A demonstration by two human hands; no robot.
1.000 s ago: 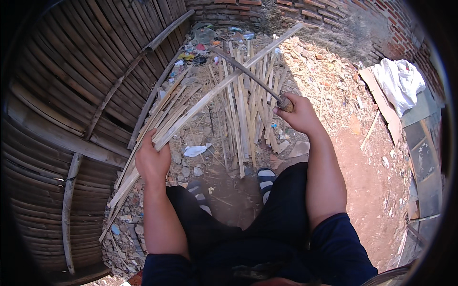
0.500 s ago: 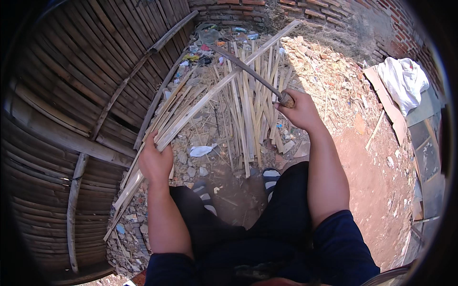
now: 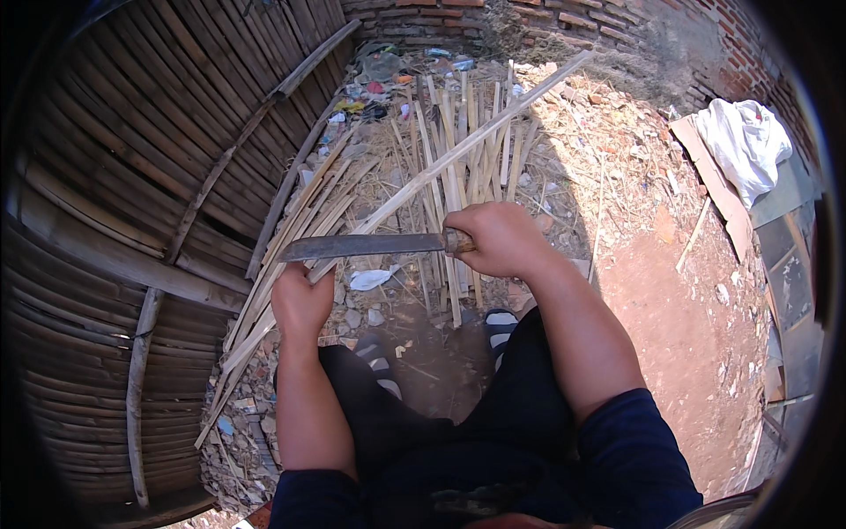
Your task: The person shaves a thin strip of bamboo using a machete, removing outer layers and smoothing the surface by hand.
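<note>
My left hand [image 3: 302, 301] is closed round the near part of a long pale wooden strip [image 3: 467, 144], which slants away to the upper right. In my right hand [image 3: 499, 238] is the short wooden handle of a machete [image 3: 370, 245]. Its dark, broad blade lies level across the view, pointing left, with the tip just above my left hand. The blade passes over the strip near its held end; whether they touch I cannot tell. Beneath, a loose bundle of similar strips [image 3: 452, 189] lies on the ground, and more strips [image 3: 304, 216] lie along the left.
A slatted bamboo wall [image 3: 176, 132] rises close on the left, a brick wall [image 3: 608, 35] at the back. Rubble and litter [image 3: 374, 75] cover the far ground. At right are a white cloth [image 3: 745, 145] and a cardboard sheet [image 3: 714, 189]. My sandalled feet [image 3: 501, 331] stand near the bundle.
My right hand has moved left and lower, swinging the machete from pointing up and away to lying level near my left hand. The held strip's far end has shifted right.
</note>
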